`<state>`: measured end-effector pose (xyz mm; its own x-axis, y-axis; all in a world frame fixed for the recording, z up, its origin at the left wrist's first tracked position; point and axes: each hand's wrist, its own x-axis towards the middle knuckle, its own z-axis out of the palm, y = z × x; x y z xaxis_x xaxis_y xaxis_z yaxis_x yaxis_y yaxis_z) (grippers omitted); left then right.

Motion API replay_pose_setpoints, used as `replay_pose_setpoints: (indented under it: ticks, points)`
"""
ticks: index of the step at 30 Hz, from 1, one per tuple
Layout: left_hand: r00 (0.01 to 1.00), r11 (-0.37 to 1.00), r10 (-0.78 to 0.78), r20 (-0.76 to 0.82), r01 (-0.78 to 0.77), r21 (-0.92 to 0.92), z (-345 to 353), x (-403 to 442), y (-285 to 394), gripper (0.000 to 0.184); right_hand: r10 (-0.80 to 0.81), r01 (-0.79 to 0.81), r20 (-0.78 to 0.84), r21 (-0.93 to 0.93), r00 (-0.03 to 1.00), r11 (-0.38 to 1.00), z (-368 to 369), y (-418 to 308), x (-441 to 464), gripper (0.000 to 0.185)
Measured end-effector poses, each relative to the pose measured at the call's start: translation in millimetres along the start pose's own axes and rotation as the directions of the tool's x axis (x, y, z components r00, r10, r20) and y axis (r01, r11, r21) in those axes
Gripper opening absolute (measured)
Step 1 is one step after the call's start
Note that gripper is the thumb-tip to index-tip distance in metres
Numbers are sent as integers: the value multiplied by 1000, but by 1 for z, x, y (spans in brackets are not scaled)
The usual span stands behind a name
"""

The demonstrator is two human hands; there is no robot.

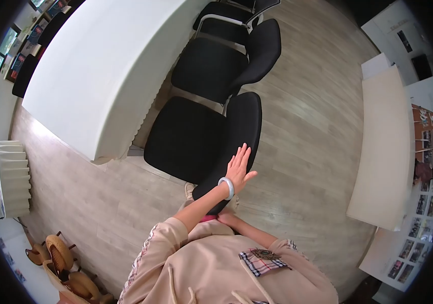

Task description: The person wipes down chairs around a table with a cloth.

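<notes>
Leftmost, a small table under a pleated cloth stands well apart from me, with woven brown things in the near left corner, cut off by the dark lens edge. Next comes the long white-draped counter, and along its right side a row of black chairs. The nearest chair is the one at my hands: its seat faces left, towards the counter, and its curved backrest stands on the right of the seat, its long axis running from near left to far right. That line matters most, since my left forearm runs along much the same slant. My left hand, a pale bangle at its wrist, is spread flat over the backrest with fingers straight and nothing grasped; how firmly it touches, I can't tell. My right hand is lower and nearer to me, by the backrest's near end, beside something pink. Its fingers are mostly hidden, so I can't say whether they grip that pink thing, nor what it is. Far right, beyond bare floor, are a long cream-covered table and photo boards too small to read.
</notes>
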<state>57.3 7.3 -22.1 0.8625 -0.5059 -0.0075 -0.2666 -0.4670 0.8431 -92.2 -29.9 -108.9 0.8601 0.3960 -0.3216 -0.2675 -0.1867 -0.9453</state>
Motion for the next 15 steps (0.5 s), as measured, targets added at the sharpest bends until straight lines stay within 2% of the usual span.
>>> replay_pose_setpoints:
  ticks: [1,2,3,5,7,9,10,11,12,13,15]
  points:
    - [1000,1000,-9,0,9,6,0,2,1,77,46,-47,24,62,999,997,0,-15,5,43]
    - [1000,1000,-19,8,19,10,1,1,2,76,249,-171,-61,569,967,804,0,-12,9,41]
    - [1000,1000,-20,1,20,4,2,0,4,74,452,-154,-33,916,892,370,-2,-12,13,39]
    - [1000,1000,-22,6,21,13,3,2,5,74,603,-208,-114,875,790,438,-33,-74,27,41]
    - [999,999,-38,8,38,15,5,2,6,73,654,-139,-319,825,686,548,-64,-110,48,44]
    - [999,999,-53,8,53,-6,4,2,8,72,636,-62,-343,849,691,525,-113,-96,57,40]
    - [999,999,-54,5,54,-7,4,2,9,72,468,36,-445,753,764,656,-148,-77,72,33]
    - [998,998,-55,3,55,-9,4,3,9,71,530,20,-493,745,690,666,-167,-94,85,26]
    - [998,998,-56,1,56,-10,4,4,10,71,451,151,-552,734,701,663,-190,-91,107,25]
    - [999,999,-50,3,50,-12,5,3,9,70,189,292,-613,596,767,748,-207,-99,123,26]
    - [999,999,-44,15,44,-4,2,1,9,69,98,392,-642,573,760,719,-225,-122,154,28]
